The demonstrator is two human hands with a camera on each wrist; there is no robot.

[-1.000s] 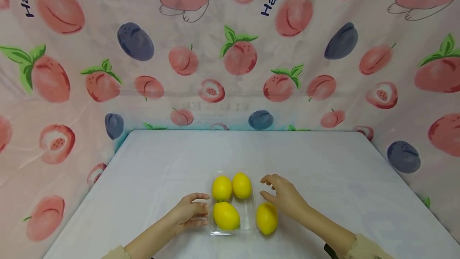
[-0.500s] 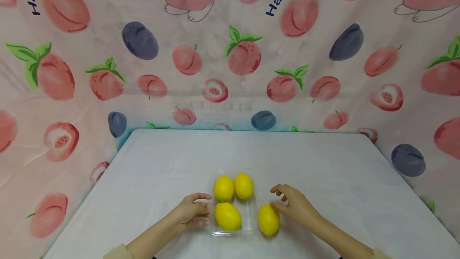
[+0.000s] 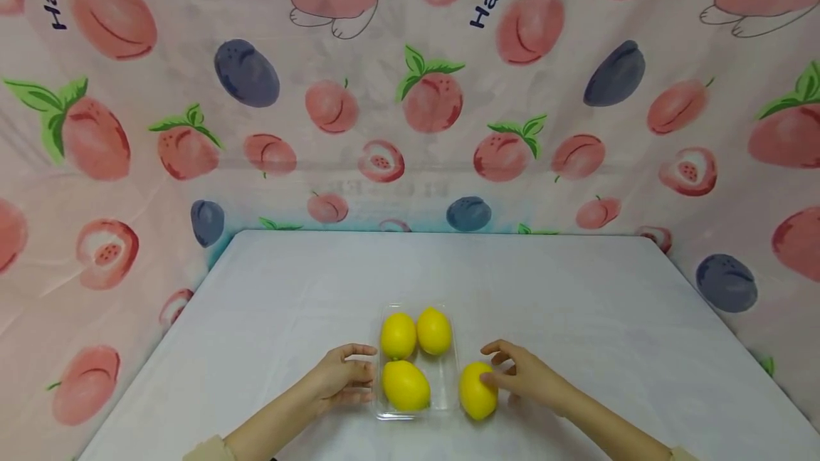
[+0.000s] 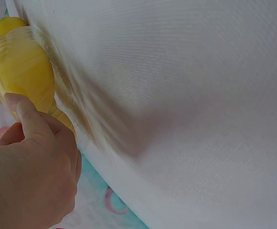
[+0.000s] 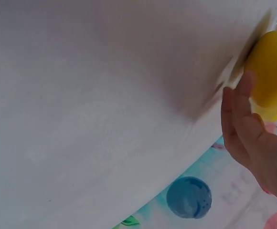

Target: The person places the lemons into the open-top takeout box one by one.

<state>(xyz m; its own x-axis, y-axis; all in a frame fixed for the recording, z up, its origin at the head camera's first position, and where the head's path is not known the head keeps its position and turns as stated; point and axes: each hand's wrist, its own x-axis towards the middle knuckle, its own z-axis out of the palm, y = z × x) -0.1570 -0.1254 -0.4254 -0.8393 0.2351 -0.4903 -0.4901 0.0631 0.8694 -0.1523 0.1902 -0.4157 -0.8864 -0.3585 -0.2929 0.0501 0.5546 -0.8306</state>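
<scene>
A clear plastic box (image 3: pixel 442 393) stands on the white table with three yellow lemons in it: a lemon (image 3: pixel 398 336) at back left, a lemon (image 3: pixel 434 331) at back right and a lemon (image 3: pixel 406 385) at front left. My left hand (image 3: pixel 346 377) is at the box's left wall, fingers relaxed; the left wrist view shows its fingertips right at the clear wall (image 4: pixel 21 38). Just outside the box's right side lies another lemon (image 3: pixel 477 391). Beside it is my right hand (image 3: pixel 522 374), thumb over the lemon's right edge, the other fingers extended loosely past its far side.
The white tabletop (image 3: pixel 551 290) stretches behind and to both sides of the box. A pink fruit-print cloth (image 3: pixel 359 62) hangs behind the table's back edge and down its sides.
My right hand has come down and toward me from beside the box's back right, its thumb now at the loose lemon. The left hand and the box have stayed in place.
</scene>
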